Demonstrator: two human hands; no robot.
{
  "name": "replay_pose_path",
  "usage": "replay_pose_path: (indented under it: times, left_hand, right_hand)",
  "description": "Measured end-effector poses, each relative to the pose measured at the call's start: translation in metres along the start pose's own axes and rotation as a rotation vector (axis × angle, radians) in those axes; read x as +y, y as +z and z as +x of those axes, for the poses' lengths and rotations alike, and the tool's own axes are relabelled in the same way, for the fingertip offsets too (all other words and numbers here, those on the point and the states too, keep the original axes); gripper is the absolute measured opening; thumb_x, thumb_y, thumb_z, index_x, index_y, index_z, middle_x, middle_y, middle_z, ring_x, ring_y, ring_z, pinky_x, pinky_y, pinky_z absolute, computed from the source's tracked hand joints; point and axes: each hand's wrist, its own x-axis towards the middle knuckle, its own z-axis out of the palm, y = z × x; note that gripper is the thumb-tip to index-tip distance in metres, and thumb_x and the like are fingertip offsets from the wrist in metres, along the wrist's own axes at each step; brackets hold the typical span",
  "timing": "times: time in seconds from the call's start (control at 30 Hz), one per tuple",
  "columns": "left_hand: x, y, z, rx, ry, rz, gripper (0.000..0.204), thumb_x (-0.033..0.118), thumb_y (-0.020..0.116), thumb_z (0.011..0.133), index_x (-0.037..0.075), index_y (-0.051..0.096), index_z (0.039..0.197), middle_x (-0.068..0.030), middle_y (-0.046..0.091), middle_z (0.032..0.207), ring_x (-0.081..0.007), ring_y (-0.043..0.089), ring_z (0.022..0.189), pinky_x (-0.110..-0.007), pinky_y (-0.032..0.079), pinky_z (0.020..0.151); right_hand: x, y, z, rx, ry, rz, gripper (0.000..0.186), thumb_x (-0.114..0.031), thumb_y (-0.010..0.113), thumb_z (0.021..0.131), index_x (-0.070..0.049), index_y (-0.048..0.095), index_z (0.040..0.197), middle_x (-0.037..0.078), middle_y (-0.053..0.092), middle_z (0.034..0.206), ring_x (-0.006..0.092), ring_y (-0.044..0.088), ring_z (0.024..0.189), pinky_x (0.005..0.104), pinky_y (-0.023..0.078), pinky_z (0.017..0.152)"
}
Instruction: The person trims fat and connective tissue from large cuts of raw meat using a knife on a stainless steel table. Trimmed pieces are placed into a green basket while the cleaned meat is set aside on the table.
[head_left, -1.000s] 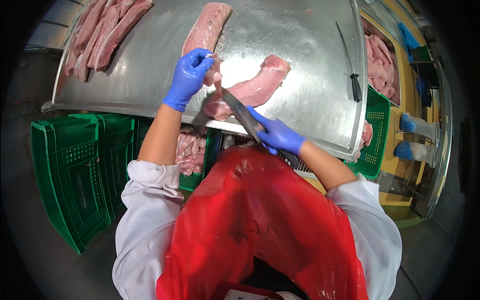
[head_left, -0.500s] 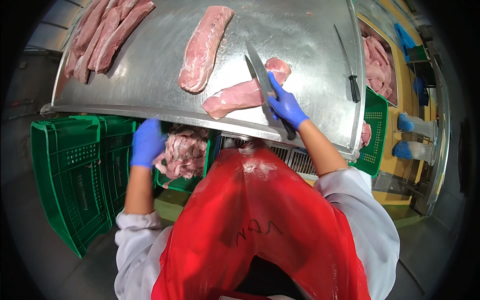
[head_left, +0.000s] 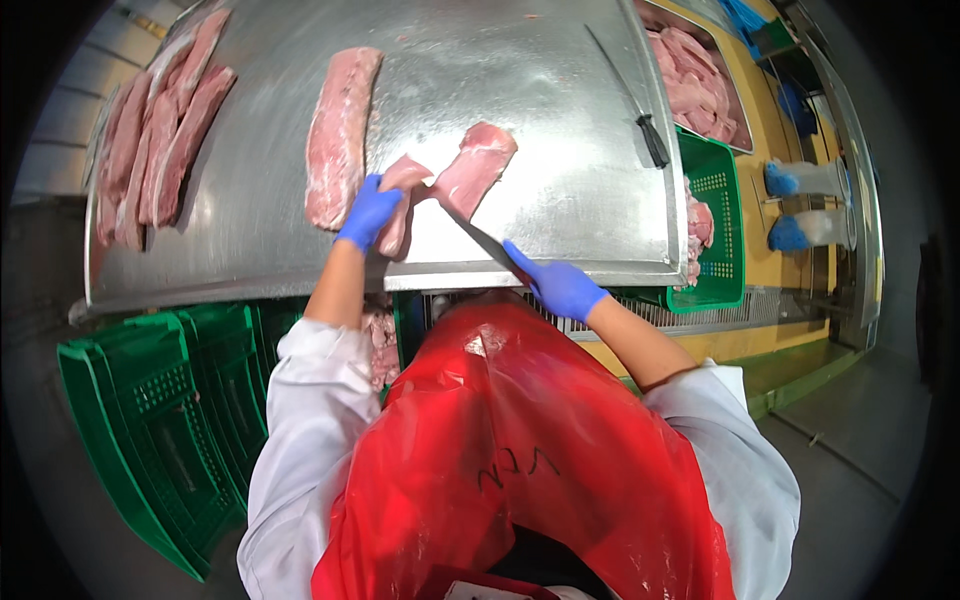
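My left hand [head_left: 368, 212], in a blue glove, is closed on the left side of a pale pink strip of meat [head_left: 398, 222] near the table's front edge. My right hand [head_left: 564, 290], also gloved in blue, grips a long knife [head_left: 478, 234] at the front edge. Its blade slants up and left, with the tip end between that strip and a second meat piece [head_left: 478, 172]. Whether a thin strand still joins the two pieces I cannot tell. A whole loin [head_left: 340, 135] lies just beyond my left hand.
The metal table [head_left: 560, 120] bears several stacked loins [head_left: 165, 130] at far left and a thin dark-handled tool [head_left: 652, 140] at right. Beyond its right edge stand a meat tray [head_left: 740, 120] and a green crate [head_left: 722, 270]. Green crates [head_left: 150, 400] stand lower left; trimmings [head_left: 384, 350] lie below the table.
My left hand has gone from above the trimmings crate up to the table and onto the meat. The smaller loin now lies as two portions. My right hand has drawn the knife back toward me.
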Motion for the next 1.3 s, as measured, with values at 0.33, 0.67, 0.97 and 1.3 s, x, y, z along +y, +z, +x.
replay_pose_path:
  times: [0.33,0.67,0.97,1.3]
  left_hand:
    - [0.353,0.155,0.009,-0.570,0.451,-0.779,0.067,0.044,0.055,0.100,0.001,0.033,0.147,-0.0222,0.039,0.151,-0.0329,0.043,0.137,-0.041,0.036,0.113]
    - [0.153,0.176,0.035,-0.064,-0.066,0.412,0.075,0.030,0.072,0.086,-0.004,0.038,0.144,-0.0155,0.063,0.121,-0.0237,0.063,0.113,-0.035,0.050,0.097]
    - [0.352,0.219,0.128,-0.131,0.621,-0.162,0.104,0.041,0.078,0.083,0.000,0.015,0.154,-0.0253,0.039,0.148,-0.0342,0.042,0.137,-0.041,0.039,0.111]
    - [0.079,-0.061,0.174,0.405,-0.437,0.880,0.100,0.048,0.088,0.063,0.000,0.047,0.141,-0.0167,0.058,0.132,-0.0305,0.057,0.122,-0.041,0.048,0.102]
  right_hand:
    - [0.102,-0.025,-0.131,0.280,0.297,0.672,0.075,-0.014,0.051,0.097,-0.026,0.011,0.160,0.019,0.068,0.079,0.0252,0.064,0.059,0.0374,0.054,0.063]
    - [0.181,0.046,-0.189,0.659,0.428,1.065,0.080,-0.002,0.053,0.094,-0.026,0.015,0.160,0.000,0.053,0.070,0.0079,0.047,0.052,0.0252,0.046,0.043]
    - [0.187,-0.025,-0.134,0.621,0.344,0.951,0.081,0.000,0.054,0.093,-0.027,0.018,0.160,-0.002,0.052,0.069,0.0063,0.044,0.051,0.0232,0.040,0.044]
    - [0.158,-0.014,-0.144,0.606,0.489,0.932,0.081,0.003,0.050,0.094,-0.028,0.014,0.160,0.001,0.052,0.073,0.0076,0.048,0.056,0.0231,0.046,0.044]
